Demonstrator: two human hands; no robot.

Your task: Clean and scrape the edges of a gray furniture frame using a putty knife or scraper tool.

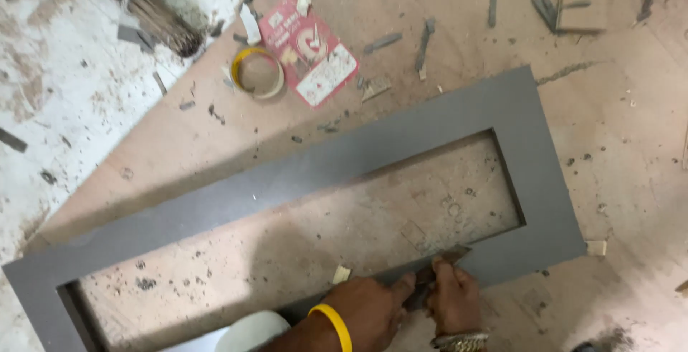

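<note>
My left hand [369, 309] and my right hand [453, 298] sit together at the near edge of the view, both closed around one small flat tool [438, 266]. The tool's dark blade tip points far and to the right and rests on the near rail of the grey frame [401, 144], at the inner edge of its opening. My left hand wears a yellow bangle [334, 323] at the wrist; my right wrist carries a metal bracelet [459, 340]. The fingers of both hands touch each other over the tool handle, so the handle itself is mostly hidden.

The grey frame is a flat rectangular board with a large rectangular cut-out. It lies on the brown plywood sheet [631, 151], running from near left to far right. Wood shows through the cut-out, littered with chips. A small pale wood offcut [341, 274] lies inside the opening, just left of my left hand.

Far from the frame, a roll of yellow tape [258, 73] lies on the plywood, touching a red and white packet [308, 47] on its right. Grey edge-strip offcuts [426, 42] are scattered further right. A bundle of thin sticks [147, 5] lies at the far left. A white rounded object [251, 332] shows at the near edge, left of my left forearm.
</note>
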